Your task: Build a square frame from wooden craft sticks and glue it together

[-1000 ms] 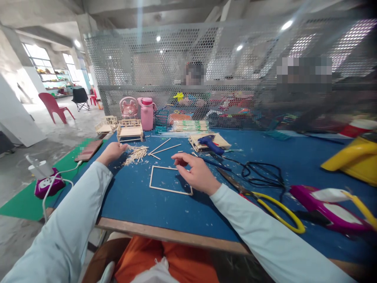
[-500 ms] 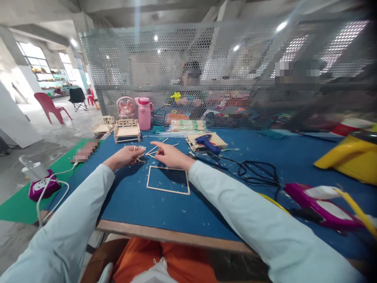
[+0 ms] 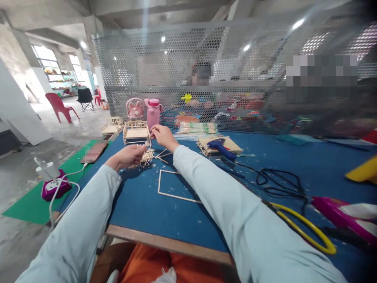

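Note:
My left hand (image 3: 129,155) is closed, its fingertips pinched together beside a small pile of short wooden sticks (image 3: 148,156). What it holds, if anything, is too small to make out. Farther forward, my right hand (image 3: 163,137) has its thumb and fingers drawn together at the right front corner of a miniature wooden bed (image 3: 136,132). Whether it touches the bed or pinches a small piece I cannot tell. A few longer sticks (image 3: 163,156) lie beside the pile. Nearer me, a thin rectangular stick frame (image 3: 173,196) lies flat, partly covered by my right sleeve.
A blue glue gun (image 3: 220,147) rests on another wooden piece (image 3: 234,146), its black cord (image 3: 275,182) coiled rightward. Yellow-handled pliers or cutters (image 3: 312,232) lie near my right forearm. Behind are bundled sticks (image 3: 198,128), a pink bottle (image 3: 153,113) and a perforated screen (image 3: 165,59).
My right hand has moved forward from above the longer sticks to the miniature bed's corner, its pointing finger now drawn in. My left hand stays near the pile. The view has shifted rightward.

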{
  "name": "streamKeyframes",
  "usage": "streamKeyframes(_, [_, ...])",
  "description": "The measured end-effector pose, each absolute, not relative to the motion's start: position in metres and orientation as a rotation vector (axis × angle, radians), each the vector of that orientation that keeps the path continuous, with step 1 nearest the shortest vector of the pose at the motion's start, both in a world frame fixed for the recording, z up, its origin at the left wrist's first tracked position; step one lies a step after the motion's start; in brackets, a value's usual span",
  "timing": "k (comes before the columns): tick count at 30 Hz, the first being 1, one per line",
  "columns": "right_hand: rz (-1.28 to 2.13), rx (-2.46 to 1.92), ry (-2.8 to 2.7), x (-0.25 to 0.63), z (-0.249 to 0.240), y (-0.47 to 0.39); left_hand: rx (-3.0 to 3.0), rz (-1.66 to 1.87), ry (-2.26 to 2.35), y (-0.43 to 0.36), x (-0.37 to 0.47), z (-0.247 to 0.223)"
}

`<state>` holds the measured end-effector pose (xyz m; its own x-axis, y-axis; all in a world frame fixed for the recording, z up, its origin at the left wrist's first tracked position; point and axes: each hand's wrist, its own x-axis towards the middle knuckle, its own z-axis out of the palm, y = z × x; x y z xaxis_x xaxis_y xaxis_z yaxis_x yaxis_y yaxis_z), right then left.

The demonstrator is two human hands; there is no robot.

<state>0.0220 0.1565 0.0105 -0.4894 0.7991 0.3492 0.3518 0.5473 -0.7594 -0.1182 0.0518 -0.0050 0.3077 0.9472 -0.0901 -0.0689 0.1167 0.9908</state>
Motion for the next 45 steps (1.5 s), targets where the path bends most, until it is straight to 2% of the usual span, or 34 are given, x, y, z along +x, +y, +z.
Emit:
streamKeyframes(5, [0.948, -0.889, -2.151, 0.018, 0.005, 0.154, 1.060, 1.018, 0.849, 0.054, -0.123, -0.004])
streamKeyframes(14, [1.344, -0.698, -2.157, 0.019, 0.009, 0.134, 1.039, 1.104, 1.028, 0.056, -0.118, -0.005])
streamKeyframes(23, [1.307, -0.764, -2.070, 0.023, 0.007, 0.134, 1.151, 1.241, 1.321, 0.061, -0.133, -0.009])
streamKeyframes(35, [0.944, -1.046, -2.014, 0.025, 0.007, 0.150, 1.258, 1.108, 1.105, 0.051, -0.115, 0.001])
streamKeyframes(45, [1.164, -0.918, -2.122, 0.030, 0.009, 0.134, 1.164, 1.160, 1.075, 0.052, -0.116, -0.001])
